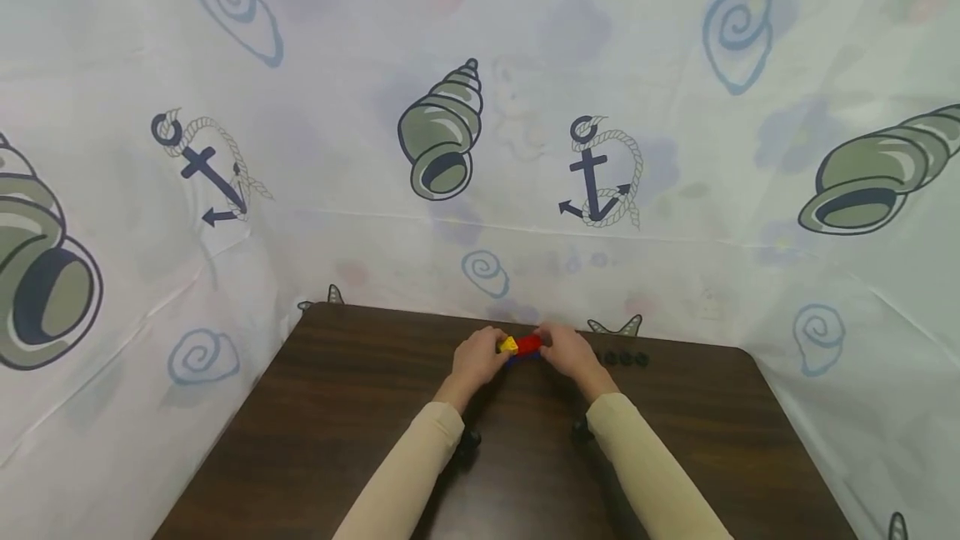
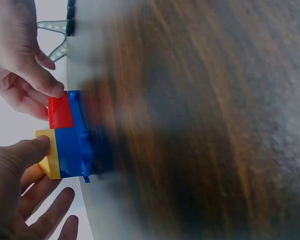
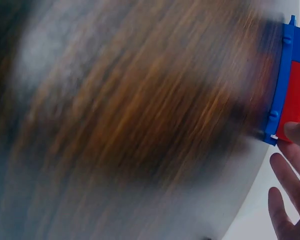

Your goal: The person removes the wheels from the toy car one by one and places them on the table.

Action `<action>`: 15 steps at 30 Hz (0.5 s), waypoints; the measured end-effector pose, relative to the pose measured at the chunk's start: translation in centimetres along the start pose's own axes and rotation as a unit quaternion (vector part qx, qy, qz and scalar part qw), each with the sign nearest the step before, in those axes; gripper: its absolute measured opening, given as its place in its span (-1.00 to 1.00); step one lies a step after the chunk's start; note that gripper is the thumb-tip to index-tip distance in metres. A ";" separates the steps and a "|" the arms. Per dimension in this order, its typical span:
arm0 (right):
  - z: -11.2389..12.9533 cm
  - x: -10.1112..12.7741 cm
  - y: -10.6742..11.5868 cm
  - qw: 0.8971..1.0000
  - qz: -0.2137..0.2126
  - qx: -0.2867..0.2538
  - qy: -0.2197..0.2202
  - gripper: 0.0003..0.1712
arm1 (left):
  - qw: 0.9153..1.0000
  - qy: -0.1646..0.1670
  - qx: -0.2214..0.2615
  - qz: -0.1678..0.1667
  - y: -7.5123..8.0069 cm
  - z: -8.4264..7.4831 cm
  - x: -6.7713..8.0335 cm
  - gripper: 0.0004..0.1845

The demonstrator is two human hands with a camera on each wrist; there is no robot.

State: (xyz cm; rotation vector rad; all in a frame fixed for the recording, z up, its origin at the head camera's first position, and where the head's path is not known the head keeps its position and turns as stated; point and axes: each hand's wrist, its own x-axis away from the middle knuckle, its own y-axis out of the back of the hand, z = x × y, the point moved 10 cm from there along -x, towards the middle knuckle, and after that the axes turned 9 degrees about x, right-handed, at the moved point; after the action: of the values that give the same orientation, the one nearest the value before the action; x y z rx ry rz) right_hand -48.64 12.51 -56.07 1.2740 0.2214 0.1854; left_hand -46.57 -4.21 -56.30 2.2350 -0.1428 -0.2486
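A small toy vehicle body lies near the far edge of the table. Its long blue base (image 2: 81, 131) carries a red block (image 1: 528, 345) on one end and a blue block (image 2: 68, 152) on the other. On top of the blue block sits a yellow piece (image 1: 508, 345) with slanted sides. My left hand (image 1: 477, 358) pinches the yellow piece, thumb on its near face, the other fingers spread behind. At the opposite end my right hand (image 1: 567, 352) grips the red block, its thumb (image 3: 296, 132) on the near face.
Several small black wheels (image 1: 626, 358) stand in a row on the dark wooden table (image 1: 345, 407), right of my right hand. A white patterned cloth (image 1: 360, 223) hangs close behind the table's far edge and along both sides.
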 end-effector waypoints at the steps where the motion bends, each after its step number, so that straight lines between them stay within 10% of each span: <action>1: 0.0 0.0 0.0 1.000 -0.003 -0.009 0.004 -0.66 | 1.000 0.002 0.004 0.000 0.0 0.0 -0.1 -0.61; 8: -0.3 0.5 -1.2 0.997 0.000 -0.079 0.004 -0.47 | 0.996 0.016 0.087 0.020 -1.3 1.3 0.6 -0.46; 15: -1.8 1.0 0.6 0.991 -0.024 -0.130 -0.019 -0.31 | 0.989 -0.018 0.144 0.007 1.9 0.3 0.8 -0.25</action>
State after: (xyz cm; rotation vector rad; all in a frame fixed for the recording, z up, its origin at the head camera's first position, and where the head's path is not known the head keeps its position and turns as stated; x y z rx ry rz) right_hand -48.16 14.62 -56.06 1.0116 0.1876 0.1440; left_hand -45.86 -5.77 -55.06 2.5163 -0.2266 -0.2737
